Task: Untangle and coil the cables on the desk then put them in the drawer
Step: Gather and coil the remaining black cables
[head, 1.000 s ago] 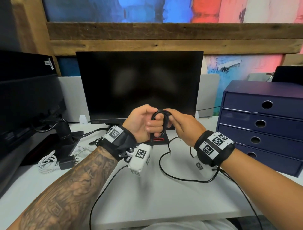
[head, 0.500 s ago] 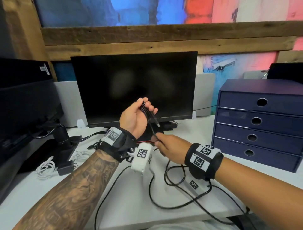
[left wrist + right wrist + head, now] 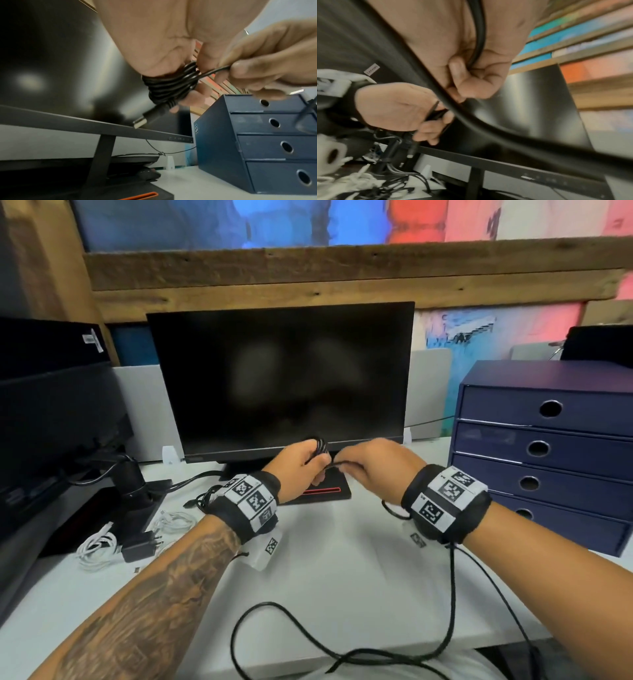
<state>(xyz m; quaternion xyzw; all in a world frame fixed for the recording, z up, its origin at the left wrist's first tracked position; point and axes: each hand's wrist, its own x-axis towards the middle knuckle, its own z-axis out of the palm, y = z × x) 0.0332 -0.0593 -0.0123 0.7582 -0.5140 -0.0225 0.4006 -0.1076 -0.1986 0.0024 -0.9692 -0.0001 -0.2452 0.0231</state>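
The black cable (image 3: 169,83) is wound in several turns around the fingers of the left hand (image 3: 301,463), which is held above the tabletop (image 3: 342,577) in front of the monitor (image 3: 281,378); that grip is closed around the coil, and the cable's plug (image 3: 149,116) sticks out below the turns, pointing down and to the left. At the far left of the tabletop lie loose white cables (image 3: 97,546) beside a black charger (image 3: 138,544), near the foot of a black stand (image 3: 128,481). Just right of the left hand, the right hand (image 3: 370,463) pinches the free run of the black cable between thumb and curled fingers, the two hands almost touching. From there the cable drops under the right wrist and trails in a loose loop over the near edge of the tabletop. Farther right stands a dark blue drawer unit (image 3: 548,450), its four drawers all shut.
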